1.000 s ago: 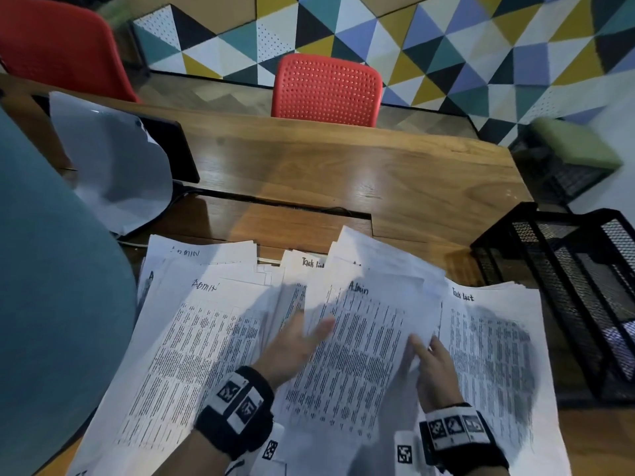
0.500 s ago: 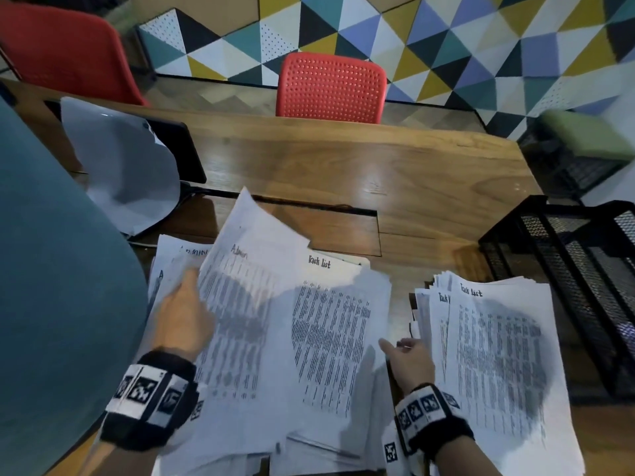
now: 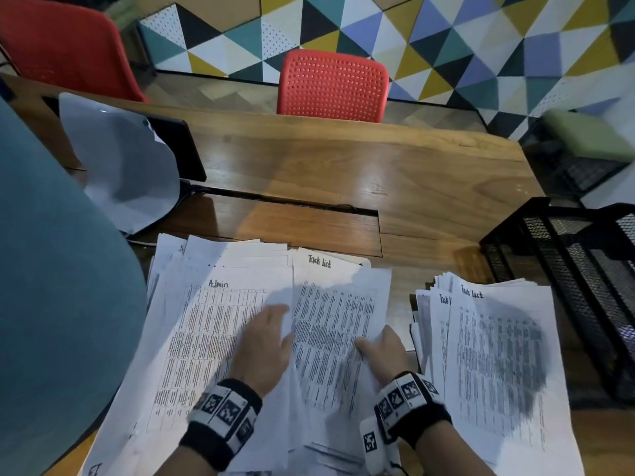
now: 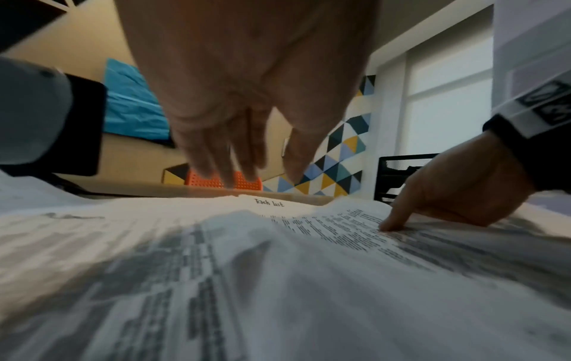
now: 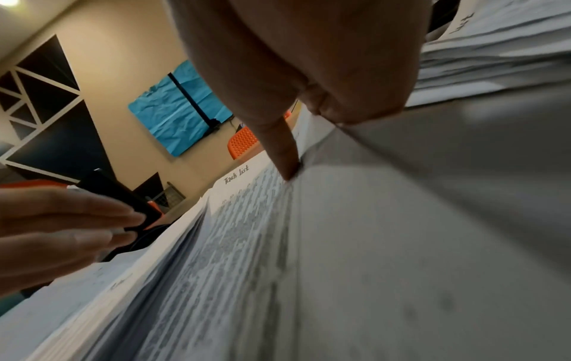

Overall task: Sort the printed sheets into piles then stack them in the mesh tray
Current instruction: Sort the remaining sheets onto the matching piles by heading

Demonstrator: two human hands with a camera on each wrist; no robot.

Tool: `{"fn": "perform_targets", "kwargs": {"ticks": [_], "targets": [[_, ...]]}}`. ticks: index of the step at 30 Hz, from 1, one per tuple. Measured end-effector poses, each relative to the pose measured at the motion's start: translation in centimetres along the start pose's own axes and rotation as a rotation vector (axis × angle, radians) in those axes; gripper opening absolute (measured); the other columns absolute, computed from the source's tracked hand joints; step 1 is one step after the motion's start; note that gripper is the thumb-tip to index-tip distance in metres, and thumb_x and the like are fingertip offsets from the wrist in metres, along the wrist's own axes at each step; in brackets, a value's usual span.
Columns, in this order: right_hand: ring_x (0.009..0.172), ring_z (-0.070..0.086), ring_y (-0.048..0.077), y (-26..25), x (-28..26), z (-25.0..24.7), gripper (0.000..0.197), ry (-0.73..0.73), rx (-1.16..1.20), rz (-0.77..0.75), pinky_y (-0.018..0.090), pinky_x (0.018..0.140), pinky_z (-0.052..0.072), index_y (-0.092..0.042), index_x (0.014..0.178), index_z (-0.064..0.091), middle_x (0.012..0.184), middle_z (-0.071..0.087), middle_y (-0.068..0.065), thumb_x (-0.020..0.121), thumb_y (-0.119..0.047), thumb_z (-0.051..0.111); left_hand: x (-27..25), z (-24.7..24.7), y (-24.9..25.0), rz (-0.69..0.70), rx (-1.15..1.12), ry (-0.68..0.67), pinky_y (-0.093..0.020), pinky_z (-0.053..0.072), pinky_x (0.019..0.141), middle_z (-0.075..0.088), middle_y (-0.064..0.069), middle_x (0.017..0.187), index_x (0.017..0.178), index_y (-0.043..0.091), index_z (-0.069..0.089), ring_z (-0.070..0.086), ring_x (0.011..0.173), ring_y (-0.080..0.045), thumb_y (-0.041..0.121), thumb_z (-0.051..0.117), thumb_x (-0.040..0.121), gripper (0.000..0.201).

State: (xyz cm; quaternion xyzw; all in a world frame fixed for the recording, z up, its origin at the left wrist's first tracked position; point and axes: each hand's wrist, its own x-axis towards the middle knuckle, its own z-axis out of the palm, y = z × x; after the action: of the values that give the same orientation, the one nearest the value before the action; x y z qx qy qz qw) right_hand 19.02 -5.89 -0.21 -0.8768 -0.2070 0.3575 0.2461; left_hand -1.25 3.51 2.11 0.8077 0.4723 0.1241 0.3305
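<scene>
The left hand [image 3: 264,341] hovers flat, fingers straight and relaxed, over the "Admin" pile [image 3: 206,338]. The right hand [image 3: 383,352] pinches the middle "Task list" sheet [image 3: 330,324], thumb on top. Black mesh tray [image 3: 563,269] sits right of the sorted pile [image 3: 498,365].

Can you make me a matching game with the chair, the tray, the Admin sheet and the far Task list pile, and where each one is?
Things:
1. chair
2. mesh tray
3. Admin sheet
4. Task list pile

Places:
A. under the left hand
B. at the table's right edge
C. behind the table, by the triangle wall
D. between the right hand and the tray

Pairs: 1-C, 2-B, 3-A, 4-D
</scene>
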Motion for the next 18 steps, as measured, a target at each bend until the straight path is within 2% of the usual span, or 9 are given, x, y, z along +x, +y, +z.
{"fn": "perform_targets", "kwargs": {"ticks": [2, 4, 5, 7, 9, 12, 14, 16, 18], "targets": [[0.079, 0.061, 0.024, 1.5, 0.6, -0.8, 0.026, 0.114, -0.054, 0.021, 0.033, 0.065, 0.05, -0.011, 0.099, 0.053, 0.09, 0.064, 0.007, 0.079, -0.025, 0.063, 0.0, 1.0, 0.5, 0.068, -0.195, -0.268, -0.034, 0.05, 0.104, 0.065, 0.004, 0.126, 0.126, 0.019, 0.059, 0.061, 0.114, -0.007, 0.027, 0.068, 0.091, 0.036], [0.076, 0.059, 0.028, 2.9, 1.0, -2.0, 0.023, 0.206, -0.101, 0.076, 0.035, 0.068, 0.05, -0.007, 0.099, 0.053, 0.086, 0.062, 0.01, 0.082, -0.02, 0.062, -0.5, 1.9, 1.2, -0.011, -0.471, -0.557, -0.033, 0.053, 0.1, 0.069, 0.003, 0.116, 0.117, 0.018, 0.065, 0.066, 0.107, -0.007, 0.034, 0.073, 0.087, 0.035], [0.075, 0.057, 0.029, 3.7, 1.1, -2.5, 0.021, 0.23, -0.133, 0.082, 0.033, 0.067, 0.046, -0.006, 0.098, 0.052, 0.082, 0.06, 0.01, 0.084, -0.019, 0.061, -0.7, 2.4, 1.4, -0.048, -0.509, -0.629, -0.032, 0.052, 0.1, 0.069, 0.004, 0.114, 0.117, 0.018, 0.066, 0.066, 0.106, -0.008, 0.037, 0.073, 0.086, 0.037], [0.076, 0.057, 0.03, 4.6, 1.2, -3.4, 0.027, 0.281, -0.118, 0.061, 0.032, 0.065, 0.041, -0.004, 0.1, 0.051, 0.079, 0.058, 0.007, 0.087, -0.025, 0.063, -0.9, 3.8, 1.4, -0.068, -0.404, -0.586, -0.028, 0.05, 0.098, 0.064, 0.003, 0.119, 0.12, 0.018, 0.063, 0.061, 0.111, -0.01, 0.041, 0.071, 0.087, 0.04], [0.069, 0.056, 0.028, 5.2, 1.1, -3.8, 0.034, 0.368, -0.003, 0.031, 0.032, 0.06, 0.041, -0.003, 0.098, 0.05, 0.078, 0.058, 0.007, 0.086, -0.031, 0.067, -0.7, 4.8, 1.1, -0.084, -0.28, -0.405, -0.028, 0.048, 0.096, 0.06, 0.001, 0.123, 0.12, 0.016, 0.06, 0.059, 0.114, -0.012, 0.038, 0.067, 0.09, 0.038], [0.061, 0.053, 0.022, 5.6, 1.1, -3.6, 0.027, 0.43, 0.104, -0.043, 0.032, 0.056, 0.042, -0.006, 0.083, 0.053, 0.069, 0.057, 0.006, 0.085, -0.027, 0.069, -0.1, 5.2, 1.2, -0.141, -0.213, -0.216, -0.03, 0.046, 0.099, 0.056, -0.001, 0.123, 0.121, 0.015, 0.056, 0.055, 0.115, -0.016, 0.037, 0.065, 0.091, 0.038], [0.056, 0.052, 0.022, 6.1, 1.3, -3.7, 0.03, 0.342, 0.146, -0.141, 0.031, 0.052, 0.043, -0.007, 0.071, 0.053, 0.063, 0.057, 0.005, 0.086, -0.028, 0.068, 0.4, 5.2, 1.3, -0.196, -0.176, -0.184, -0.029, 0.043, 0.103, 0.052, -0.004, 0.13, 0.128, 0.013, 0.05, 0.051, 0.12, -0.019, 0.038, 0.064, 0.091, 0.047], [0.047, 0.043, 0.013, 6.2, 1.1, -4.1, 0.034, 0.178, 0.169, -0.239, 0.024, 0.044, 0.036, -0.012, 0.063, 0.051, 0.053, 0.048, -0.002, 0.089, -0.027, 0.065, 1.0, 5.0, 1.2, -0.246, -0.144, -0.155, -0.029, 0.04, 0.106, 0.047, -0.007, 0.138, 0.138, 0.009, 0.042, 0.048, 0.127, -0.021, 0.036, 0.064, 0.092, 0.057], [0.043, 0.033, 0.007, 6.5, 0.9, -4.5, 0.039, 0.093, 0.184, -0.274, 0.021, 0.044, 0.028, -0.016, 0.058, 0.045, 0.05, 0.037, -0.006, 0.092, -0.026, 0.06, 1.6, 4.8, 1.1, -0.277, -0.133, -0.124, -0.03, 0.038, 0.108, 0.044, -0.009, 0.144, 0.142, 0.006, 0.037, 0.046, 0.131, -0.023, 0.033, 0.064, 0.093, 0.062]]}}
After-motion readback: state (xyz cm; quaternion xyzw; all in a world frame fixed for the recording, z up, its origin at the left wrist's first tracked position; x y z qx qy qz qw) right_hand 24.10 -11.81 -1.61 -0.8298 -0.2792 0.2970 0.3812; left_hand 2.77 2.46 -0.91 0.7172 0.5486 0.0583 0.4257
